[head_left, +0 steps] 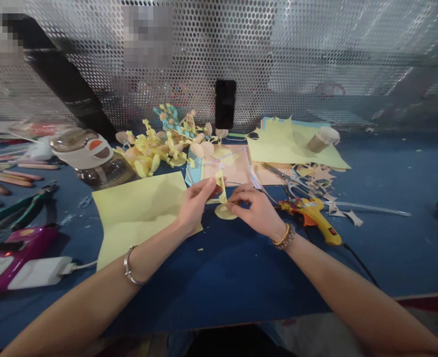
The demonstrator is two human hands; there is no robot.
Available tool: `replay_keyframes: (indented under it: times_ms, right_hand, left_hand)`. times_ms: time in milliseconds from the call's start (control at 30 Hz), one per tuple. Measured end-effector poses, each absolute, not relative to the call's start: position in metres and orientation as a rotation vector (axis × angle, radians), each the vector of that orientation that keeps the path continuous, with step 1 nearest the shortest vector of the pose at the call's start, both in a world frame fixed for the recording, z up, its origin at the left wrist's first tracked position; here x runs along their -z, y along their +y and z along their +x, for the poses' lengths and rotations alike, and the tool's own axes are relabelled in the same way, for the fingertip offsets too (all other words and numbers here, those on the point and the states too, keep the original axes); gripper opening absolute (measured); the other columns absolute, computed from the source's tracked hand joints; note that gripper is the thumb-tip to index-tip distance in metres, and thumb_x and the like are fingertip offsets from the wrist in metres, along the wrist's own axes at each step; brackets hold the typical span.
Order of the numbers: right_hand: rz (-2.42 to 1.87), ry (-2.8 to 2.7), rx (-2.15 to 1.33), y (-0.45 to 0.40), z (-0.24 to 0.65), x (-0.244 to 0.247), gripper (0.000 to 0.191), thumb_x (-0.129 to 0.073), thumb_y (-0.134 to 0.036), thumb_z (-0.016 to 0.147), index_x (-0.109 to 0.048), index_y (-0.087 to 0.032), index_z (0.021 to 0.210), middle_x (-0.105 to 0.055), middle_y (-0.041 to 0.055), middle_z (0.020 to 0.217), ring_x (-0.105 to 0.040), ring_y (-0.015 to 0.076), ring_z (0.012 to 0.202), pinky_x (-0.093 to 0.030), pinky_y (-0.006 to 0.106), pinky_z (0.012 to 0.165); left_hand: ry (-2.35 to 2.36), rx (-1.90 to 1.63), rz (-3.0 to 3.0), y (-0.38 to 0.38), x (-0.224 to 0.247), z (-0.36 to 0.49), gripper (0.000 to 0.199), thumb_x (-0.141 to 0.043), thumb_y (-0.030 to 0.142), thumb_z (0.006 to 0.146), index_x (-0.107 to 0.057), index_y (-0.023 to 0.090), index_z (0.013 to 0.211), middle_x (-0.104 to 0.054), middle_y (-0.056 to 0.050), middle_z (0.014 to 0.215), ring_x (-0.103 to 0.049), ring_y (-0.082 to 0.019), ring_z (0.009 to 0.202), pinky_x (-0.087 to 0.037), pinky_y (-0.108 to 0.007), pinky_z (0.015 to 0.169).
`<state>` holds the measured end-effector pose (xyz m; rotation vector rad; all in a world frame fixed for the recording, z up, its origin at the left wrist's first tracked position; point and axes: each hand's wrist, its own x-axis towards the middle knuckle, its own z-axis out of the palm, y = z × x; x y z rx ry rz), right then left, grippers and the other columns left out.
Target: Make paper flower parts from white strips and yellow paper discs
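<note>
Over the middle of the blue table, my left hand (200,201) pinches a small folded piece of yellow paper (221,187) between thumb and fingers. From the right, my right hand (255,208) has its fingertips closed at the lower end of that piece; whether it grips it too is hard to make out. Just below the fingers lies a round yellow paper disc (225,213), partly covered by my right hand. A large yellow paper sheet (140,208) lies under and left of my left hand. To the right of my right hand rests a yellow glue gun (315,215).
Scissors (297,186) lie among paper offcuts (317,176) behind the glue gun. Yellow and blue paper flowers (159,148) are heaped at the back, beside a tipped jar (96,158). A phone (225,105) leans on the perforated metal panel (192,49). Pliers (29,206) and a purple power strip (22,255) lie left.
</note>
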<state>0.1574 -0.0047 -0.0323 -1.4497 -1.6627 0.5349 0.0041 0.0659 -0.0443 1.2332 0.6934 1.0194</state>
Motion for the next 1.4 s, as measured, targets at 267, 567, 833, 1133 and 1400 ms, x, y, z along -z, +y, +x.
replay_keyframes:
  times_ms: [267, 567, 833, 1133, 1400]
  right_hand:
    - [-1.462, -1.648, -0.569, -0.0050, 0.1564, 0.0323, 0.004, -0.067, -0.017, 0.078, -0.071, -0.019, 0.076, -0.065, 0.0040, 0.088, -0.061, 0.0160, 0.081, -0.047, 0.031, 0.073]
    - [-1.498, -1.654, -0.348, -0.0101, 0.1525, 0.0322, 0.019, -0.073, -0.033, 0.074, -0.065, -0.021, 0.087, -0.066, 0.0024, 0.087, -0.060, 0.0176, 0.079, -0.047, 0.031, 0.070]
    - [-1.489, -1.701, -0.187, -0.0092, 0.1524, 0.0331, 0.014, -0.067, -0.033, 0.083, -0.062, -0.020, 0.081, -0.065, 0.0016, 0.081, -0.060, 0.0158, 0.077, -0.044, 0.027, 0.067]
    - [-1.449, -1.702, -0.308, -0.0095, 0.1557, 0.0326, 0.016, -0.057, -0.031, 0.090, -0.064, -0.019, 0.082, -0.063, 0.0024, 0.078, -0.057, 0.0162, 0.073, -0.045, 0.030, 0.068]
    - [-1.427, -1.654, -0.382, -0.0083, 0.1556, 0.0303, 0.014, -0.061, -0.030, 0.087, -0.068, -0.021, 0.080, -0.064, 0.0017, 0.078, -0.059, 0.0153, 0.074, -0.044, 0.028, 0.065]
  left_hand:
    - [0.736, -1.058, 1.186, 0.0686, 0.0463, 0.0044, 0.024, -0.074, 0.041, 0.073, -0.076, 0.020, 0.085, -0.075, -0.004, 0.086, -0.065, -0.013, 0.079, -0.049, -0.026, 0.081]
    - [0.778, -1.049, 1.199, 0.0644, 0.0452, 0.0060, 0.016, -0.080, 0.030, 0.067, -0.076, 0.020, 0.079, -0.075, -0.001, 0.080, -0.066, -0.012, 0.073, -0.052, -0.023, 0.074]
    - [0.731, -1.015, 1.230, 0.0597, 0.0440, 0.0068, 0.014, -0.079, 0.028, 0.068, -0.075, 0.020, 0.079, -0.075, -0.002, 0.079, -0.068, -0.014, 0.072, -0.054, -0.024, 0.071]
    - [0.746, -1.023, 1.260, 0.0612, 0.0444, 0.0062, 0.015, -0.078, 0.029, 0.069, -0.075, 0.019, 0.079, -0.075, -0.002, 0.081, -0.068, -0.014, 0.074, -0.055, -0.028, 0.077]
    - [0.768, -1.031, 1.254, 0.0610, 0.0435, 0.0061, 0.015, -0.078, 0.030, 0.068, -0.074, 0.019, 0.078, -0.074, -0.002, 0.080, -0.067, -0.014, 0.073, -0.055, -0.026, 0.075]
